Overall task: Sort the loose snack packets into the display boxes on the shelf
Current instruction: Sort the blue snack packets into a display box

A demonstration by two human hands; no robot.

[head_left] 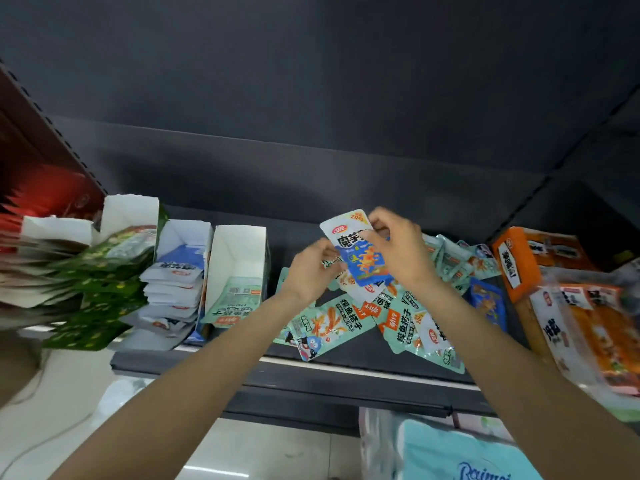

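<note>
Both my hands hold a blue-and-white snack packet [360,258] above a heap of loose mint-green packets [332,323] on the dark shelf [346,372]. My right hand [398,251] pinches the packet's upper right edge. My left hand [311,271] grips its lower left side, fingers curled. To the left stand three open white display boxes: one nearly empty with a mint-green packet [239,265], one stacked with white-and-blue packets [180,271], and one full of green packets [114,258].
An orange box [526,261] and clear-wrapped orange packs [595,334] crowd the shelf's right end. A blue packet [488,303] lies beside them. Red packets [41,202] fill the far left. Pale blue wrapped goods [450,452] sit below the shelf.
</note>
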